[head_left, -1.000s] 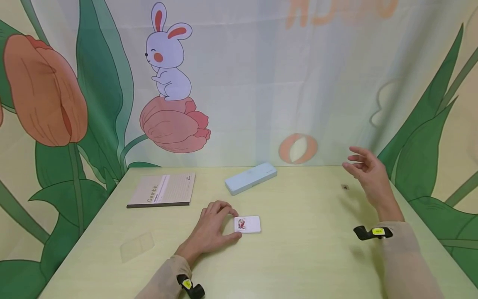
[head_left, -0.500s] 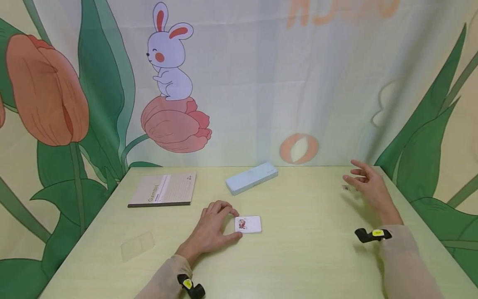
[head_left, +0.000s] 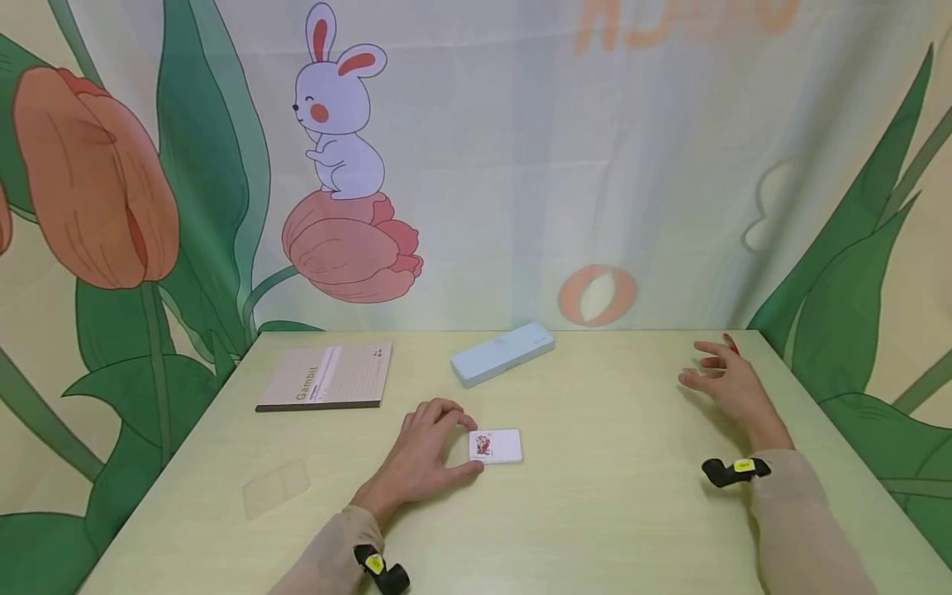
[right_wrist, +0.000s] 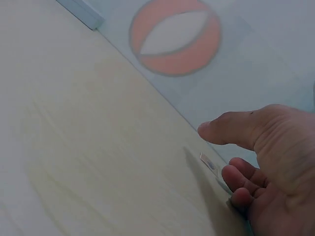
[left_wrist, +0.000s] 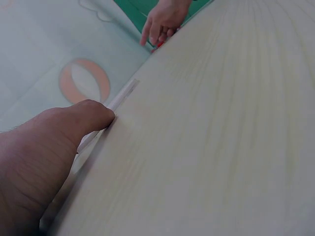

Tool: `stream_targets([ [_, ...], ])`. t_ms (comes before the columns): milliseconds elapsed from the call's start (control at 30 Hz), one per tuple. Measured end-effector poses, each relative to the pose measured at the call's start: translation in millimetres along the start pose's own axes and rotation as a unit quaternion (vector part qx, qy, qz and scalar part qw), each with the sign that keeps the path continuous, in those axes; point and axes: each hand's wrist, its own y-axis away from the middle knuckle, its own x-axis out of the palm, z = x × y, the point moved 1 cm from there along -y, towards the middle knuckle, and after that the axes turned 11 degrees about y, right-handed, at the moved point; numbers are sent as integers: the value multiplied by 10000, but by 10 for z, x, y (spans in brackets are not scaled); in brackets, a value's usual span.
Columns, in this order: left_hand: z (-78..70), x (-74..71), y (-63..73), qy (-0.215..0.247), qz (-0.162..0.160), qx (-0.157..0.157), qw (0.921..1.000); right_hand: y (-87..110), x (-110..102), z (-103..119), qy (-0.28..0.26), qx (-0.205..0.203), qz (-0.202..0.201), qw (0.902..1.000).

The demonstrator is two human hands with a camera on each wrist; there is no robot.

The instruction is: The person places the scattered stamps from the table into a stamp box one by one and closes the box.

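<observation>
My left hand (head_left: pixel 420 450) rests on the table, thumb and forefinger pinching the opposite edges of a small white deck of cards (head_left: pixel 507 445). A red figure is printed on the deck's top near those fingers. In the left wrist view my thumb presses on the deck's thin white edge (left_wrist: pixel 124 93). My right hand (head_left: pixel 732 388) hovers low over the far right of the table, thumb and fingers apart. Close to its fingertips lies a small printed square (right_wrist: pixel 209 162). Just behind the knuckles shows a red thing (head_left: pixel 730 342), mostly hidden by the hand.
A Gambit notebook (head_left: pixel 323 378) lies at the back left. The pale blue box (head_left: pixel 502 355) sits at the back middle, near a printed curtain (head_left: pixel 483 165). Left of my left arm lies a clear plastic case (head_left: pixel 277 489).
My right hand has come down and slightly to the left, so it covers the small square in the head view and uncovers part of the red thing. My left hand stays on the deck.
</observation>
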Motion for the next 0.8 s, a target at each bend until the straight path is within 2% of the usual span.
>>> stream_targets([
  [167,11,1,4,-42,-4,13,10000,-18,62,-88,394,76,-163,9991],
  [333,10,8,8,-40,22,-17,10000,0,80,-135,626,129,-131,9979],
  [533,6,9,0,-53,-4,20,10000,11,81,-110,867,3,-265,9959],
  [800,14,10,-3,-66,-11,26,10000,12,94,-49,922,172,-543,9941],
])
